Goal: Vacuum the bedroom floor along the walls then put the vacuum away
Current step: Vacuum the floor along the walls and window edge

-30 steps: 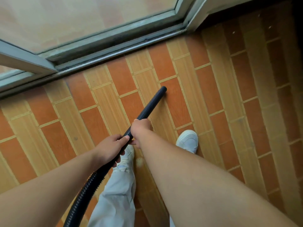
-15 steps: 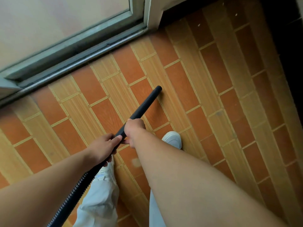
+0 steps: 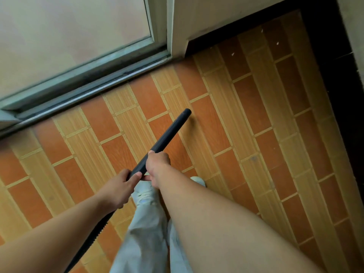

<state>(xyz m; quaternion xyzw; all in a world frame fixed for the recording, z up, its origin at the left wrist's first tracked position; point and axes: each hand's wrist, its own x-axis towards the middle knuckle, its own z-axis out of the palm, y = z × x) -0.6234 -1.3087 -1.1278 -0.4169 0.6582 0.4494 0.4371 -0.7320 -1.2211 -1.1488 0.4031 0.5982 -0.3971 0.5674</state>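
Nearest the camera, pale trousers (image 3: pixel 145 233) and a white shoe (image 3: pixel 198 181) stood on the tiled floor (image 3: pixel 226 134). The ribbed hose (image 3: pixel 92 235) rose from the lower edge, passed under the left forearm and entered the left hand (image 3: pixel 118 191). That hand's fingers (image 3: pixel 133 176) were curled round the place where the hose seemed to join the rigid black tube (image 3: pixel 169 131). Just ahead, almost touching it, the right hand (image 3: pixel 157 164) was clamped on the tube, its fingers wrapped underneath and out of sight.

The tube slanted away to the right. Its open end (image 3: pixel 187 111) lay at or just above an orange tile; whether it touched could not be told.

The tube looked stiff, light and smooth, so a slack grip would probably have let it twist. Two hands set close at the near end seemed right for steering the tip. The hose looked soft and springy and likely to drag backwards, so holding it at the joint would take that pull. With no floor head fitted, the bare end would want a light touch on the tile.

Beyond lay the door track (image 3: pixel 88 91) and frosted glass panel (image 3: pixel 69 36). Further right stood the pale wall (image 3: pixel 197 16) and dark skirting (image 3: pixel 334 66), with a few pale flecks (image 3: pixel 232 54) on the tiles near them, well apart from the tip.
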